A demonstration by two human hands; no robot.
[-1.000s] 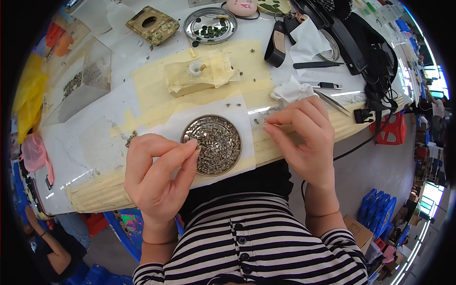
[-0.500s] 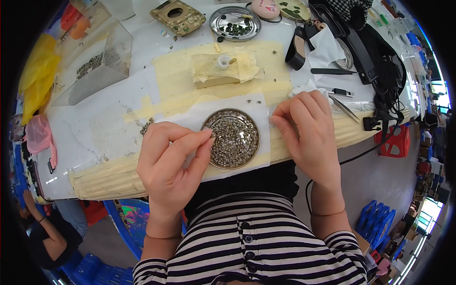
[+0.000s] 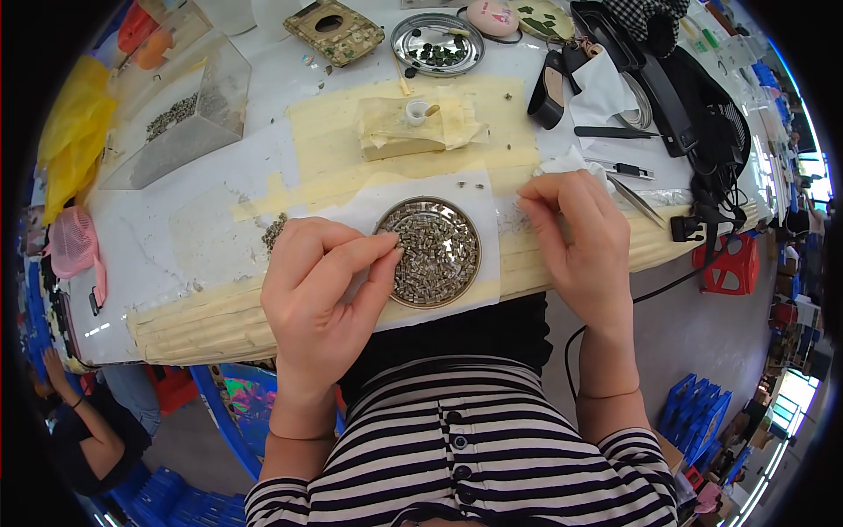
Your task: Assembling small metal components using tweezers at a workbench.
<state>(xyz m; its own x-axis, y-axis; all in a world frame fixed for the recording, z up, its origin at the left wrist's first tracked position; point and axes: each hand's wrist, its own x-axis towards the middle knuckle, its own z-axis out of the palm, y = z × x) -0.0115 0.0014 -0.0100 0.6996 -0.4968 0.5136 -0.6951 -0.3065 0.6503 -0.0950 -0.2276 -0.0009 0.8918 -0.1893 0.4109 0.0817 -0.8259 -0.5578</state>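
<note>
A round dish (image 3: 477, 230) full of small silvery cylindrical metal pieces (image 3: 435, 268) lies on white paper near the table's front edge. Over its left rim, my left hand (image 3: 325, 294) pinches thumb and forefinger together; whatever is between the tips is too small to make out. To the right of the dish, my right hand (image 3: 584, 237) is held just above the table, its thumb and forefinger drawn together. What those fingertips hold, if anything, is hidden. Two tiny pieces (image 3: 470, 185) lie on the paper behind the dish.
Behind the dish stands a taped block (image 3: 408, 149) with a small white cup (image 3: 417, 111). Tweezers (image 3: 637, 200) and a craft knife (image 3: 625, 169) lie at right. A clear bin (image 3: 224, 132) holds more metal pieces at left. Farther back are a plate of dark bits (image 3: 435, 25) and a camouflage-patterned part (image 3: 334, 31).
My right hand has shifted a little to the right, with its fingertips closer together. My left hand has moved slightly right, still pinched over the dish's rim.
</note>
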